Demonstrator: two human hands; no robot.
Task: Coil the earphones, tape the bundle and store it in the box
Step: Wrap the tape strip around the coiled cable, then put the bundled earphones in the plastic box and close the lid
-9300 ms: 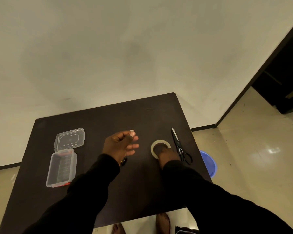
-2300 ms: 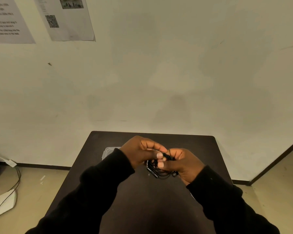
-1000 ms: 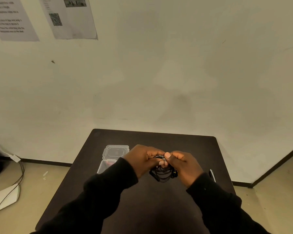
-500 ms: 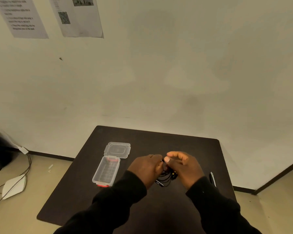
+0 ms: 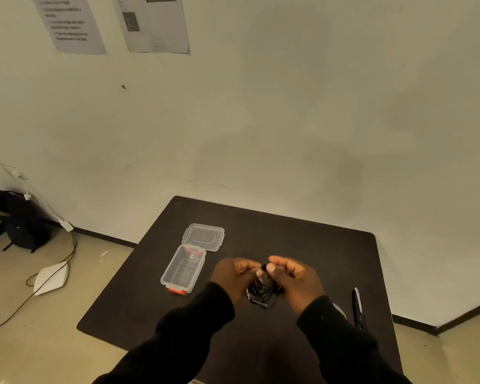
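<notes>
Mid-taping, I judged: my left hand [image 5: 234, 278] and right hand [image 5: 295, 281] both pinched the coiled earphones [image 5: 262, 293] above the table [image 5: 302, 245]. Next, finish wrapping, then drop it into the open box [image 5: 183, 270].

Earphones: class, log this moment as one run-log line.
stage: coiling | left hand + right hand: pinching earphones | box: open, empty | scissors: untouched
</notes>
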